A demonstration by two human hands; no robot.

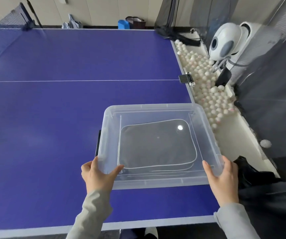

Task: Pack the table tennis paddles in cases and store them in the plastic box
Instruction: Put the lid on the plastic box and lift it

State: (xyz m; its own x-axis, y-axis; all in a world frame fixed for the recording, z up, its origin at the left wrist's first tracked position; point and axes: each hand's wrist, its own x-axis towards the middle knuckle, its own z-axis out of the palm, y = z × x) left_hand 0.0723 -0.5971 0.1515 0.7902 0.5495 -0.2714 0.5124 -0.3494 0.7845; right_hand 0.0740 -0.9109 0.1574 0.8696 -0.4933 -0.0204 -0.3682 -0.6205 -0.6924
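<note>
plastic box (149,106), dark case (156,145) inside, hands, left (97,176) and right (223,180), tight around its near corners; balls (206,94) beside table (52,100)

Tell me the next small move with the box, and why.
Probably press the box top down at its near edge, then fasten what looks like a black latch on its left side. A dark case already lies inside, seen only hazily, as if the box were covered, and the left hand and right hand grip the near corners.
</note>
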